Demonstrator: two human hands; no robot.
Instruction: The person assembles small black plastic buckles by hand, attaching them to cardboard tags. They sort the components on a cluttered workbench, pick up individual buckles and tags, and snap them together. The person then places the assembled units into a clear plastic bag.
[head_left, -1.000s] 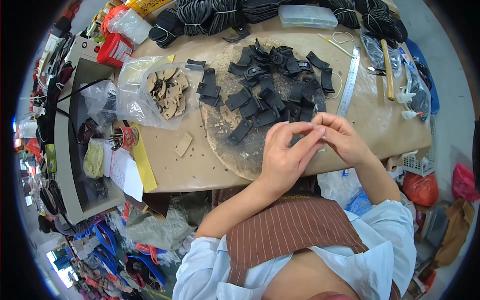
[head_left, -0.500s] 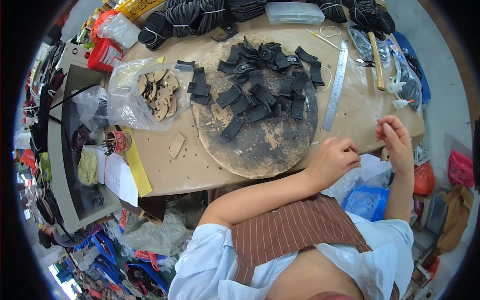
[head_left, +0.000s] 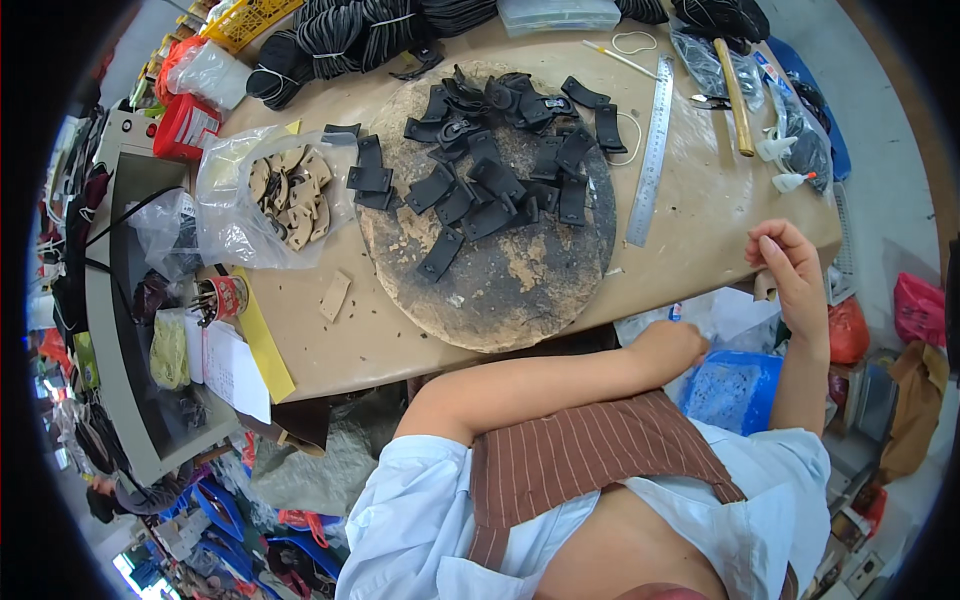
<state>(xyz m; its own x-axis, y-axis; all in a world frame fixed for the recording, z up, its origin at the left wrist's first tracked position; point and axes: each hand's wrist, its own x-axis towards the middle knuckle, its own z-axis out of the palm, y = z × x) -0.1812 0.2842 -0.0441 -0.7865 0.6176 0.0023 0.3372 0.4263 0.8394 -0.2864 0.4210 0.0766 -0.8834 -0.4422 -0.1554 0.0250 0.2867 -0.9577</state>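
My left hand [head_left: 672,350] is curled closed just past the table's front edge, near the blue plastic basin [head_left: 733,392]. Its fingertips are turned away, so anything in them is hidden. Raised at the table's right front corner, my right hand [head_left: 788,268] has bent fingers drawn in towards the thumb; I cannot make out anything between them. A round worn board [head_left: 470,312] lies on the table, left of both hands. Heaped on it are several curved black pieces [head_left: 490,180] with small holes, some with buckles. A steel ruler [head_left: 650,155] lies right of the board.
A hammer [head_left: 734,100] and small white bottles [head_left: 790,182] lie at the right. Left of the board are a clear bag [head_left: 225,215] of tan pieces, a single tan piece [head_left: 335,296] and a red tin [head_left: 230,296]. Bundled black straps [head_left: 350,40] line the back.
My left hand has come down towards my body, off the table's edge, with its fingers turned under. The right hand stays in about the same place. The whole view has shifted slightly.
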